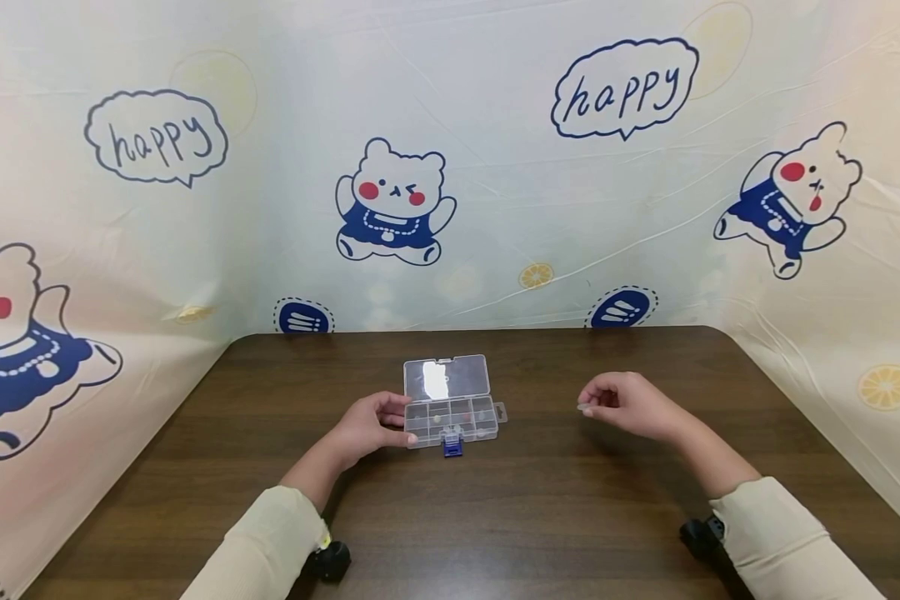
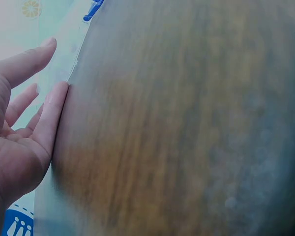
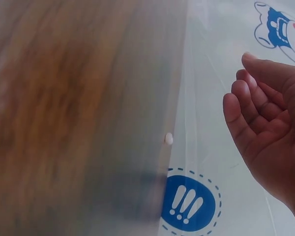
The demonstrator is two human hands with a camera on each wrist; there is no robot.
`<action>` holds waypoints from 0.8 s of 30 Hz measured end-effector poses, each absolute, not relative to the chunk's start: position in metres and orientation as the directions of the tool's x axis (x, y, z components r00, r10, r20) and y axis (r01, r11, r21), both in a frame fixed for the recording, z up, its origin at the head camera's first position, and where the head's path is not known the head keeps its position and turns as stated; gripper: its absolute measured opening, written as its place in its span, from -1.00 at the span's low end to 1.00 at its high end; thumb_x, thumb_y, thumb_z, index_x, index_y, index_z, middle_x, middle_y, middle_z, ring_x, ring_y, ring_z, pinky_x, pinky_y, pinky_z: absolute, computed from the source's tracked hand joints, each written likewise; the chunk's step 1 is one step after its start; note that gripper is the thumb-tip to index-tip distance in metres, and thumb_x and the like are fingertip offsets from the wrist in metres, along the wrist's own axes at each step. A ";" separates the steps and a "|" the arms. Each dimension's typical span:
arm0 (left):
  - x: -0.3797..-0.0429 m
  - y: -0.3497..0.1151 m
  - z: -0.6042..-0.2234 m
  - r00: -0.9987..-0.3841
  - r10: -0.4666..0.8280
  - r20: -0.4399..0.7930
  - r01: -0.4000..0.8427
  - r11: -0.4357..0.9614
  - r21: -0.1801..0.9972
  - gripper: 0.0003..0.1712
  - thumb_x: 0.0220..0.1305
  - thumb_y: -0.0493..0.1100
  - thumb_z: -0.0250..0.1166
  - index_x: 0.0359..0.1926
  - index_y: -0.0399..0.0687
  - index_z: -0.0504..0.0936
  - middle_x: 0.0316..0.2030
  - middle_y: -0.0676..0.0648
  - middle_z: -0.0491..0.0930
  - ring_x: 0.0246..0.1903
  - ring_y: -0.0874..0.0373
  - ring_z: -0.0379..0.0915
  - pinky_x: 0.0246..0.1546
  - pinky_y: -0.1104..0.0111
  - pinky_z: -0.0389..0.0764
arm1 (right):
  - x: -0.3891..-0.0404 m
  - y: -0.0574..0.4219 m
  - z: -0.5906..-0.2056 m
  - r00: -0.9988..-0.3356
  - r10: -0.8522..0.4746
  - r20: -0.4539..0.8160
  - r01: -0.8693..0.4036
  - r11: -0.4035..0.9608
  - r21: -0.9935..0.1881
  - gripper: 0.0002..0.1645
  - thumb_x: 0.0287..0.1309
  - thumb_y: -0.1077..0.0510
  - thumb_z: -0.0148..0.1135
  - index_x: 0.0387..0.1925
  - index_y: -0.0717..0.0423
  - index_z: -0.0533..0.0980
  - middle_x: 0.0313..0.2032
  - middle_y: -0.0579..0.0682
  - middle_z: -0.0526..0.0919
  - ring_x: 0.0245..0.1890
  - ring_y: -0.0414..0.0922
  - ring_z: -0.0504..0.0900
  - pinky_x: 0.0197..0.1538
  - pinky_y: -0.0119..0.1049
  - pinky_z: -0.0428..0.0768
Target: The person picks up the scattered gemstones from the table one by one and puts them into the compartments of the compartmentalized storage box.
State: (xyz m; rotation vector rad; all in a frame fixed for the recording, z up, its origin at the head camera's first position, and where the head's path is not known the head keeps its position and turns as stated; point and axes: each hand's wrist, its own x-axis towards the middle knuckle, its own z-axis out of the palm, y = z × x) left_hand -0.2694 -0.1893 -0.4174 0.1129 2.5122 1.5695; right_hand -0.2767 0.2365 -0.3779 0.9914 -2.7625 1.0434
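Note:
A clear plastic compartment box (image 1: 450, 410) lies on the table, its lid (image 1: 457, 382) tipped back and its blue clasp (image 1: 452, 445) hanging at the front. Several small pieces sit in the compartments. My left hand (image 1: 371, 427) grips the box by its left side, thumb at the front corner and fingers farther back. At the right, my right hand (image 1: 630, 404) hovers low over the table, fingers loosely curved. A small white, pill-like piece (image 3: 168, 138) shows below its fingertips in the right wrist view, apart from them.
The dark wooden table (image 1: 540, 525) ends at the back against a printed cloth (image 1: 495, 250) with cartoon bears. Cloth also hangs on both sides. A hanging tab (image 1: 501, 412) juts from the box's right side. Black cameras are strapped to both wrists.

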 end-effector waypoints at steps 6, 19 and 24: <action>-0.269 -0.190 -0.417 -0.981 0.162 -0.108 -0.026 0.442 0.897 -0.30 -0.13 -0.23 0.61 0.11 -0.15 0.56 -0.11 -0.10 0.60 -0.10 0.02 0.51 -0.07 0.26 0.62 | -0.277 0.228 -0.375 -0.797 -0.568 0.205 -0.563 0.575 -0.594 -0.88 0.13 0.25 0.38 -0.28 0.03 0.62 -0.41 -0.21 0.61 -0.43 -0.22 0.53 -0.33 -0.36 0.59; -0.268 -0.190 -0.415 -0.981 0.167 -0.098 -0.013 0.448 0.894 -0.30 -0.13 -0.25 0.61 0.10 -0.19 0.56 -0.13 -0.10 0.60 -0.12 0.04 0.52 -0.08 0.24 0.63 | -0.277 0.204 -0.369 -0.767 -0.597 0.233 -0.594 0.525 -0.609 -0.91 0.16 0.21 0.38 -0.27 0.05 0.62 -0.39 -0.20 0.63 -0.42 -0.23 0.52 -0.33 -0.35 0.58; -0.268 -0.189 -0.415 -0.981 0.168 -0.100 -0.016 0.445 0.896 -0.30 -0.13 -0.25 0.61 0.10 -0.19 0.56 -0.14 -0.09 0.60 -0.12 0.04 0.52 -0.09 0.25 0.63 | -0.278 0.195 -0.368 -0.748 -0.612 0.258 -0.619 0.503 -0.603 -0.91 0.15 0.22 0.38 -0.28 0.05 0.63 -0.40 -0.19 0.63 -0.43 -0.24 0.51 -0.35 -0.36 0.58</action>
